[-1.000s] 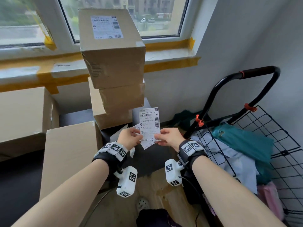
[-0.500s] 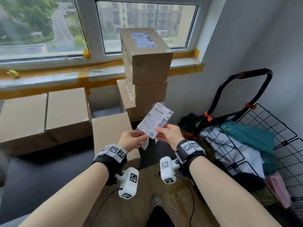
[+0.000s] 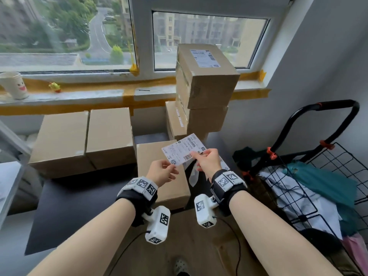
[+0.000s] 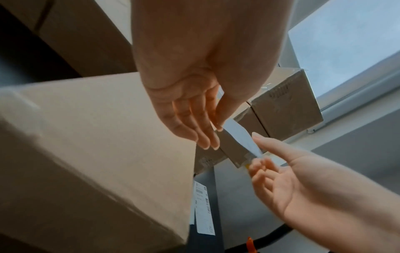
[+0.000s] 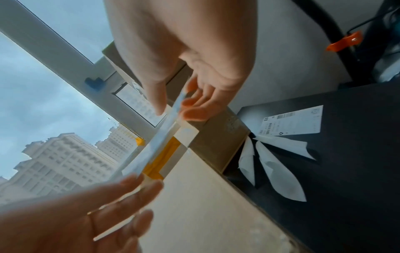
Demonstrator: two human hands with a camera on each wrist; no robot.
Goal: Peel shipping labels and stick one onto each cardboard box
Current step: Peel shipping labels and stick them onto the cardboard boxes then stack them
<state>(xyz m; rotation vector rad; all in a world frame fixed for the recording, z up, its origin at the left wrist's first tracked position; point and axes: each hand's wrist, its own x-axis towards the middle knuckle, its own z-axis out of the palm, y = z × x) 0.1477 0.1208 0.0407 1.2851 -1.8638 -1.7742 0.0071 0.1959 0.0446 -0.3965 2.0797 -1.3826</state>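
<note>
The left hand (image 3: 162, 173) and right hand (image 3: 207, 159) each pinch a lower corner of the shipping label (image 3: 183, 149), held in the air above the bare box (image 3: 159, 176) nearest on the dark worktop (image 3: 79, 206). I'd keep it taut, land one edge first, then smooth flat. Farther right, the labelled stack (image 3: 205, 76) crowds that side; the left is roomier.

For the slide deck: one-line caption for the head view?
Both hands, left hand and right hand, pinch a label above a bare box near the stacked boxes.
</note>
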